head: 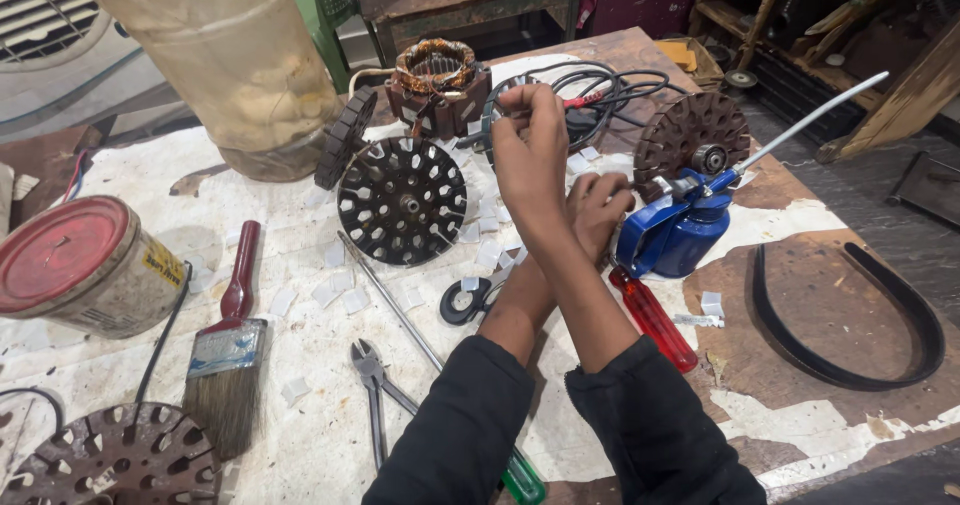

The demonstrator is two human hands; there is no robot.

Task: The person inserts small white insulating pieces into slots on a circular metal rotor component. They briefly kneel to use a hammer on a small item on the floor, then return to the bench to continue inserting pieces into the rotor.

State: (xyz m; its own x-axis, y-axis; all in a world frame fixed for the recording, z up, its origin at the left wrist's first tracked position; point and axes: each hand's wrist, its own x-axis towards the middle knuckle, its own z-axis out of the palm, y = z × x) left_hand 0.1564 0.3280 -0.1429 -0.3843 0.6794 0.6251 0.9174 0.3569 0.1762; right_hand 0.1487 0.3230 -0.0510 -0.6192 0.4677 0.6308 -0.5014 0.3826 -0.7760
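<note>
My arms are crossed over the workbench. My right hand is raised beside the copper-wound motor stator, its fingers pinched on a thin dark wire that comes from it. My left hand reaches under the right forearm, fingers curled against the handle of a blue oil can with a long white spout. A red-handled screwdriver lies just below that hand. A black slotted rotor disc lies flat left of both hands.
Around the bench lie a brown finned disc, a rubber belt, a paintbrush, pliers, scissors, a red-lidded tin, a large plastic jar, coiled black cables, another slotted disc and scattered white paper bits.
</note>
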